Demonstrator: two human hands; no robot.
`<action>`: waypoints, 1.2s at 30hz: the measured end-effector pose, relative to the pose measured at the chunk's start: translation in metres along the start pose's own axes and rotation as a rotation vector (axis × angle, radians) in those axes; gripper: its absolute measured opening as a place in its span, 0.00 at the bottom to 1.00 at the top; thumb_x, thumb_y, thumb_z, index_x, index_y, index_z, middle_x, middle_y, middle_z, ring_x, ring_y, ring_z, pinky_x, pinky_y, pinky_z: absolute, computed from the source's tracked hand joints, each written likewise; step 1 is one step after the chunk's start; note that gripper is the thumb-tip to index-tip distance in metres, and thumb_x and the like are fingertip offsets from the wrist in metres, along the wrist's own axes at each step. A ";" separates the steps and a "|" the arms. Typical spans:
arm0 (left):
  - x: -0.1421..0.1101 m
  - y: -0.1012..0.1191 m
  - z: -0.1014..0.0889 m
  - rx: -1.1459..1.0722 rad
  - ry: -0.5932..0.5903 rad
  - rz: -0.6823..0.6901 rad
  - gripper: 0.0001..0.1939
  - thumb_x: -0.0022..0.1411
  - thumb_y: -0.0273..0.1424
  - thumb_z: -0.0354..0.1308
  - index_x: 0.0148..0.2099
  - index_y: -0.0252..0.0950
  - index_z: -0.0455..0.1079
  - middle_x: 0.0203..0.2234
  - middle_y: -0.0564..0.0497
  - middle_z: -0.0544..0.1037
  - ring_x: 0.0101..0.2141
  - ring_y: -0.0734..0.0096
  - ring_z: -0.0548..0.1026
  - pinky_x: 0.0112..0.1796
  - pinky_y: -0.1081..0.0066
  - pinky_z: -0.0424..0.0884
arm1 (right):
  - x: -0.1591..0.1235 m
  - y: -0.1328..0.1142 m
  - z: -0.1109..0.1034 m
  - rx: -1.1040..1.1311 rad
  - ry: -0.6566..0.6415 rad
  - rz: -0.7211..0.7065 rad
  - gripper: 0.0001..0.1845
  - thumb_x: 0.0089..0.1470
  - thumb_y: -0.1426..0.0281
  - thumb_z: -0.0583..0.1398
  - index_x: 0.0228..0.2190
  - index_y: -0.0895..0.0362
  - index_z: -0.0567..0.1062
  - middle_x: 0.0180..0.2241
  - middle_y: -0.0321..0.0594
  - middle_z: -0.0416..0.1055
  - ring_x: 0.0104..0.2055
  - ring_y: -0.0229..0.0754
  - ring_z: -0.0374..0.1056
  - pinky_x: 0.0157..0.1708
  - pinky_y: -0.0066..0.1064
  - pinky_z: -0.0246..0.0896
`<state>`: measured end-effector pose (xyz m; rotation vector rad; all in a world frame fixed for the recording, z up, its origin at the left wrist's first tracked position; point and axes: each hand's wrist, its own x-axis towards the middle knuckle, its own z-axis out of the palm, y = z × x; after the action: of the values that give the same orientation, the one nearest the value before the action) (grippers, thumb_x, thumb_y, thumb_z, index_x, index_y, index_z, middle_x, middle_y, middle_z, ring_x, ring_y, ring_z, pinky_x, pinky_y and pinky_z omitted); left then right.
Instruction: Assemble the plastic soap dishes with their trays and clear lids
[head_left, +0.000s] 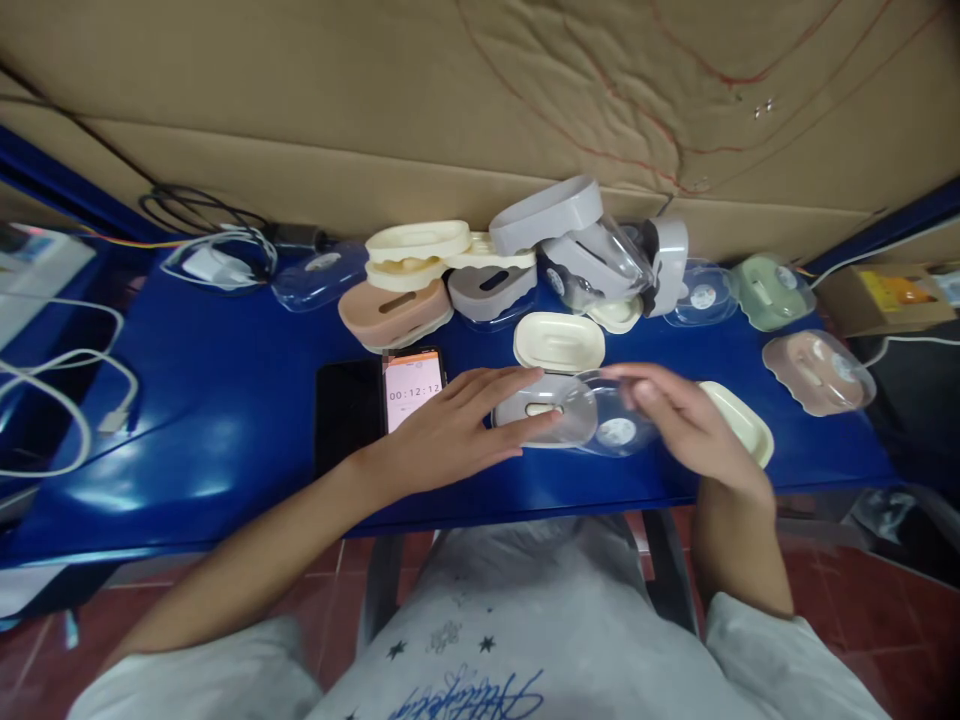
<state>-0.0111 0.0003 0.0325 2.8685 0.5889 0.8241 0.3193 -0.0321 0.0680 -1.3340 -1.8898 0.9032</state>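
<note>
My left hand (450, 425) reaches over a grey oval box piece (514, 405) with a pale oval shape at its middle. The fingers are stretched out and spread across it. My right hand (686, 415) is closed on the edge of a clear plastic lid (616, 405), which bears a round white sticker and overlaps the grey piece's right end. Just behind the grey piece lies a cream oval tray (559, 342). Another cream tray (742, 425) rests beside my right wrist, partly hidden by it.
Grey rims (547, 215), cream rims (416, 240) and a peach cover (395, 312) are piled at the back. Green (772, 290) and pink boxes (814, 370) stand right. A phone (412, 385) showing a timer lies left of centre; cables (217, 260) coil behind.
</note>
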 end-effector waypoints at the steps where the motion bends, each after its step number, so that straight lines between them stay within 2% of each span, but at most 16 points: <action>1: -0.001 -0.001 0.001 -0.013 -0.050 -0.005 0.35 0.72 0.33 0.68 0.75 0.45 0.61 0.73 0.33 0.63 0.68 0.39 0.71 0.60 0.41 0.77 | 0.011 0.000 0.007 0.007 -0.079 -0.018 0.19 0.76 0.56 0.56 0.56 0.48 0.81 0.45 0.39 0.83 0.46 0.43 0.79 0.48 0.35 0.76; 4: -0.003 -0.006 0.007 -0.093 -0.148 -0.063 0.41 0.72 0.39 0.69 0.78 0.45 0.55 0.77 0.31 0.55 0.72 0.36 0.65 0.63 0.38 0.75 | 0.038 0.002 0.029 -0.033 -0.168 -0.102 0.19 0.77 0.57 0.54 0.55 0.49 0.81 0.52 0.42 0.81 0.55 0.46 0.78 0.58 0.41 0.74; 7: -0.006 -0.009 0.013 -0.171 -0.158 -0.124 0.38 0.74 0.40 0.66 0.78 0.47 0.53 0.77 0.34 0.56 0.73 0.42 0.65 0.65 0.41 0.75 | 0.046 0.004 0.049 -0.124 -0.097 -0.185 0.19 0.77 0.59 0.55 0.58 0.51 0.79 0.55 0.47 0.77 0.60 0.48 0.74 0.63 0.46 0.70; 10: -0.008 -0.008 0.018 -0.186 -0.138 -0.160 0.37 0.73 0.41 0.66 0.77 0.48 0.56 0.76 0.35 0.58 0.72 0.40 0.65 0.65 0.39 0.74 | 0.043 0.007 0.059 -0.171 -0.023 -0.225 0.19 0.76 0.59 0.57 0.60 0.51 0.76 0.60 0.50 0.73 0.66 0.51 0.69 0.68 0.50 0.66; 13: -0.010 -0.007 0.021 -0.192 -0.121 -0.186 0.39 0.73 0.42 0.67 0.77 0.45 0.56 0.75 0.33 0.59 0.71 0.38 0.66 0.65 0.38 0.74 | 0.038 0.011 0.057 -0.198 0.001 -0.228 0.20 0.75 0.58 0.58 0.63 0.49 0.74 0.63 0.50 0.70 0.69 0.53 0.67 0.70 0.54 0.62; 15: -0.011 -0.006 0.021 -0.202 -0.108 -0.212 0.39 0.73 0.42 0.67 0.78 0.42 0.55 0.74 0.32 0.60 0.70 0.38 0.68 0.64 0.39 0.75 | 0.035 0.013 0.052 -0.222 -0.051 -0.242 0.23 0.75 0.57 0.58 0.66 0.46 0.71 0.67 0.50 0.67 0.72 0.55 0.64 0.71 0.57 0.59; 19: -0.013 -0.008 0.019 -0.227 -0.088 -0.245 0.38 0.76 0.41 0.63 0.79 0.42 0.52 0.72 0.32 0.64 0.70 0.42 0.68 0.66 0.42 0.73 | 0.020 0.018 0.043 -0.262 -0.219 -0.305 0.39 0.69 0.52 0.64 0.75 0.41 0.59 0.77 0.48 0.53 0.79 0.60 0.51 0.74 0.61 0.55; 22: -0.014 -0.010 0.017 -0.236 -0.094 -0.273 0.38 0.77 0.41 0.61 0.81 0.42 0.49 0.71 0.34 0.66 0.69 0.45 0.70 0.66 0.45 0.74 | 0.004 0.022 0.043 -0.324 -0.159 -0.304 0.46 0.64 0.52 0.69 0.76 0.37 0.57 0.80 0.43 0.46 0.81 0.63 0.45 0.76 0.65 0.51; 24: -0.013 -0.010 0.015 -0.248 -0.108 -0.299 0.39 0.78 0.40 0.60 0.81 0.42 0.48 0.72 0.34 0.65 0.69 0.45 0.70 0.67 0.46 0.73 | -0.005 0.025 0.046 -0.322 -0.088 -0.294 0.43 0.66 0.58 0.69 0.75 0.34 0.58 0.80 0.39 0.46 0.81 0.61 0.47 0.76 0.64 0.52; 28: -0.012 -0.010 0.014 -0.289 -0.129 -0.332 0.39 0.77 0.39 0.61 0.82 0.44 0.48 0.74 0.37 0.63 0.70 0.46 0.69 0.69 0.48 0.71 | -0.017 0.029 0.052 -0.301 0.002 -0.334 0.40 0.69 0.68 0.66 0.74 0.32 0.60 0.78 0.34 0.55 0.80 0.56 0.52 0.75 0.63 0.57; 33: -0.013 -0.009 0.016 -0.295 -0.135 -0.330 0.43 0.75 0.47 0.64 0.81 0.46 0.49 0.74 0.37 0.64 0.71 0.46 0.68 0.69 0.46 0.70 | -0.025 0.034 0.061 -0.398 0.046 -0.388 0.43 0.66 0.65 0.69 0.74 0.33 0.60 0.76 0.37 0.59 0.78 0.58 0.55 0.73 0.64 0.61; 36: -0.014 -0.010 0.017 -0.293 -0.148 -0.342 0.40 0.76 0.46 0.63 0.81 0.44 0.51 0.73 0.37 0.65 0.70 0.48 0.70 0.69 0.47 0.71 | -0.030 0.036 0.066 -0.439 0.044 -0.380 0.44 0.67 0.65 0.68 0.75 0.34 0.57 0.77 0.38 0.56 0.79 0.61 0.52 0.73 0.67 0.61</action>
<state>-0.0161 0.0045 0.0093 2.4438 0.8311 0.5830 0.2917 -0.0626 -0.0017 -1.1511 -2.2869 0.2742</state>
